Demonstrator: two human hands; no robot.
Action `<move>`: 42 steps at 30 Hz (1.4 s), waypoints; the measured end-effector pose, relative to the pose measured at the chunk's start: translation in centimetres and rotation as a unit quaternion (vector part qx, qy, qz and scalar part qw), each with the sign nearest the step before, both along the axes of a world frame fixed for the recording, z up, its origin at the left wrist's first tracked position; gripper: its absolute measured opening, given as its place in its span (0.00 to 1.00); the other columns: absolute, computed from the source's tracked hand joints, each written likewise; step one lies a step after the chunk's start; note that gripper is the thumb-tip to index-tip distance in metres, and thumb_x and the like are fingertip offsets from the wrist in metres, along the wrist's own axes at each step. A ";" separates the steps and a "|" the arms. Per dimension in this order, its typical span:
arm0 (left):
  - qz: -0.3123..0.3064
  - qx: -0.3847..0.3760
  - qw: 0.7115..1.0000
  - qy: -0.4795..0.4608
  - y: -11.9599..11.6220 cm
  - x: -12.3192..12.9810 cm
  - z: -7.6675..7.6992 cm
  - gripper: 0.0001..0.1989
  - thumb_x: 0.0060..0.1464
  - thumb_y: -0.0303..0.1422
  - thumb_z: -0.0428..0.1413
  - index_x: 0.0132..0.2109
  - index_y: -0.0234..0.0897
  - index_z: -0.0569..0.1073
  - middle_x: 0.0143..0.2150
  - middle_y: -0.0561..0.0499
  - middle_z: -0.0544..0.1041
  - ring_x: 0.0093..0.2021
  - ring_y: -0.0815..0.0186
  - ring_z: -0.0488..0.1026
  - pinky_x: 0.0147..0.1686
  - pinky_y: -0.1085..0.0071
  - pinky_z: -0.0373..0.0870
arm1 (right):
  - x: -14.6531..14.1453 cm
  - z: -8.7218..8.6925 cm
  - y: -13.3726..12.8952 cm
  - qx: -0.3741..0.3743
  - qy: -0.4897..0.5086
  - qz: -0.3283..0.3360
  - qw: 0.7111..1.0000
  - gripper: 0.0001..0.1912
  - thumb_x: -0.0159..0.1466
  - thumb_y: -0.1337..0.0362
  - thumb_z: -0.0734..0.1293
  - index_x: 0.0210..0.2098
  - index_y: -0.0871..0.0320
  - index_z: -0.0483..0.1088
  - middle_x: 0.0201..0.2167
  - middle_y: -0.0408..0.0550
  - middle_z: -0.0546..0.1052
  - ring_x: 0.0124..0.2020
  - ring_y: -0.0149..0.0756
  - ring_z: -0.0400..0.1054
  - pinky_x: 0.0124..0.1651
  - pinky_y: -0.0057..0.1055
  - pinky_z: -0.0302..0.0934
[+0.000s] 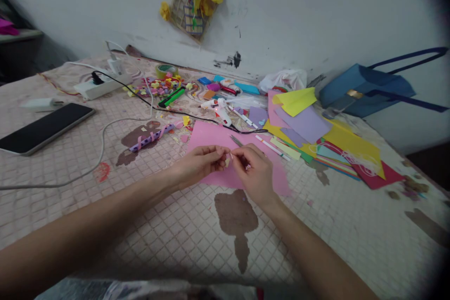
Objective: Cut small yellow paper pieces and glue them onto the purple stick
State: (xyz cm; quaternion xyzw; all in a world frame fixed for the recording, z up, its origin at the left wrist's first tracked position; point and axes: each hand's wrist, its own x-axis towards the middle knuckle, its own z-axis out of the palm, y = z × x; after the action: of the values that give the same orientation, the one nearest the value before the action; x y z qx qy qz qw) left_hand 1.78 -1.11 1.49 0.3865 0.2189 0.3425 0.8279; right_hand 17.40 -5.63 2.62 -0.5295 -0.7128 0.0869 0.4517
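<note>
Above a pink sheet my left hand and my right hand meet fingertip to fingertip. Both are closed in a pinch around a tiny pale scrap, too small to name. A bit of pale yellow shows beneath the left fingers. Just beyond my right hand, pointed metal blades lie on the sheet, partly hidden by that hand. To the left is a purple rolled stick wrapped in a pink strip. A white glue gun with a small red light rests behind the sheet.
A phone, a power strip and trailing cables occupy the left. Small paper flowers, a green cutter and tape are at the back. Coloured sheets and a blue bag stand right, near the wall.
</note>
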 end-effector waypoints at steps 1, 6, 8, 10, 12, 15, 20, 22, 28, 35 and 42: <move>-0.005 0.005 1.000 0.002 0.0 0.0 0.0 0.07 0.51 0.29 0.57 0.38 0.31 0.75 0.31 0.50 0.71 0.33 0.72 0.67 0.38 0.73 0.62 | -0.1 0.0 -0.1 0.007 -0.010 0.000 1.000 0.07 0.60 0.70 0.60 0.29 0.55 0.67 0.27 0.43 0.69 0.29 0.33 0.63 0.34 0.32 0.59; -0.031 0.021 0.999 0.030 0.3 -0.2 -0.2 0.08 0.53 0.31 0.56 0.38 0.31 0.74 0.34 0.48 0.71 0.34 0.71 0.67 0.39 0.72 0.62 | -0.4 -0.2 -0.2 0.014 -0.040 0.006 0.999 0.07 0.58 0.72 0.60 0.26 0.56 0.65 0.26 0.43 0.66 0.27 0.31 0.60 0.31 0.31 0.56; -0.040 0.030 0.998 0.036 0.5 -0.3 -0.2 0.08 0.53 0.32 0.55 0.38 0.31 0.74 0.34 0.49 0.71 0.33 0.72 0.67 0.38 0.73 0.62 | -0.4 -0.4 -0.3 0.016 -0.055 0.003 0.998 0.07 0.58 0.72 0.60 0.26 0.56 0.64 0.26 0.43 0.66 0.28 0.32 0.60 0.31 0.31 0.56; -0.047 0.038 0.998 0.036 0.6 -0.3 -0.2 0.08 0.54 0.32 0.55 0.37 0.31 0.74 0.34 0.49 0.71 0.33 0.72 0.67 0.38 0.73 0.61 | -0.4 -0.5 -0.3 0.017 -0.067 -0.003 0.998 0.07 0.59 0.71 0.60 0.25 0.56 0.63 0.27 0.44 0.65 0.28 0.32 0.60 0.31 0.31 0.55; -0.052 0.032 0.997 0.037 0.7 -0.4 0.0 0.07 0.54 0.31 0.55 0.37 0.31 0.74 0.33 0.50 0.71 0.33 0.72 0.66 0.38 0.73 0.61 | -0.6 -0.5 -0.4 0.013 -0.064 -0.006 0.998 0.07 0.59 0.71 0.59 0.26 0.56 0.63 0.27 0.44 0.65 0.28 0.32 0.59 0.32 0.31 0.55; -0.054 0.009 0.998 0.036 0.8 -0.5 0.2 0.07 0.53 0.31 0.55 0.36 0.31 0.74 0.33 0.50 0.71 0.32 0.73 0.67 0.37 0.74 0.62 | -0.8 -0.5 -0.4 0.000 -0.039 0.002 0.999 0.06 0.59 0.71 0.59 0.26 0.56 0.63 0.27 0.43 0.64 0.28 0.31 0.59 0.31 0.30 0.55; -0.082 -0.013 0.996 0.033 0.6 -0.5 0.4 0.06 0.52 0.31 0.56 0.34 0.30 0.74 0.30 0.50 0.71 0.30 0.73 0.67 0.34 0.74 0.62 | -0.1 -0.5 0.3 -0.007 -0.019 -0.013 1.000 0.06 0.57 0.72 0.59 0.26 0.56 0.63 0.27 0.43 0.64 0.27 0.31 0.59 0.30 0.30 0.54; -0.098 -0.036 0.994 0.028 0.5 -0.5 0.5 0.07 0.53 0.31 0.56 0.34 0.29 0.74 0.30 0.49 0.71 0.29 0.73 0.67 0.33 0.74 0.63 | 0.5 -0.4 0.7 -0.010 0.016 -0.032 0.999 0.06 0.57 0.72 0.60 0.25 0.57 0.63 0.26 0.42 0.64 0.27 0.31 0.59 0.29 0.29 0.54; -0.055 -0.163 0.985 -0.021 0.8 -0.5 1.1 0.06 0.55 0.26 0.53 0.34 0.28 0.73 0.30 0.49 0.71 0.30 0.74 0.68 0.32 0.78 0.66 | 0.6 0.1 0.7 -0.127 0.202 0.084 0.967 0.08 0.62 0.63 0.60 0.39 0.55 0.68 0.27 0.41 0.66 0.21 0.27 0.61 0.25 0.28 0.58; -0.080 -0.219 0.971 -0.046 0.5 -0.3 1.7 0.10 0.59 0.25 0.47 0.34 0.26 0.71 0.28 0.49 0.70 0.29 0.75 0.69 0.29 0.80 0.67 | 0.3 -0.4 1.0 -0.171 0.310 0.178 0.918 0.08 0.58 0.63 0.66 0.38 0.56 0.71 0.28 0.44 0.74 0.24 0.27 0.65 0.27 0.27 0.62; -0.104 -0.221 0.969 -0.038 0.4 -0.3 1.4 0.09 0.59 0.26 0.47 0.35 0.26 0.70 0.27 0.49 0.69 0.27 0.75 0.68 0.29 0.80 0.67 | 0.4 -1.0 1.2 -0.202 0.375 0.195 0.883 0.07 0.56 0.64 0.69 0.35 0.55 0.71 0.25 0.41 0.74 0.23 0.26 0.65 0.26 0.25 0.61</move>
State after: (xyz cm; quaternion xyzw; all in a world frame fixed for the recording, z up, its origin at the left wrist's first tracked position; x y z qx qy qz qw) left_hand 1.47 -0.67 2.87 0.2010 0.2165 0.2120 0.9316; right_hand 17.80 -4.41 1.61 -0.3871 -0.5459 0.5079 0.5424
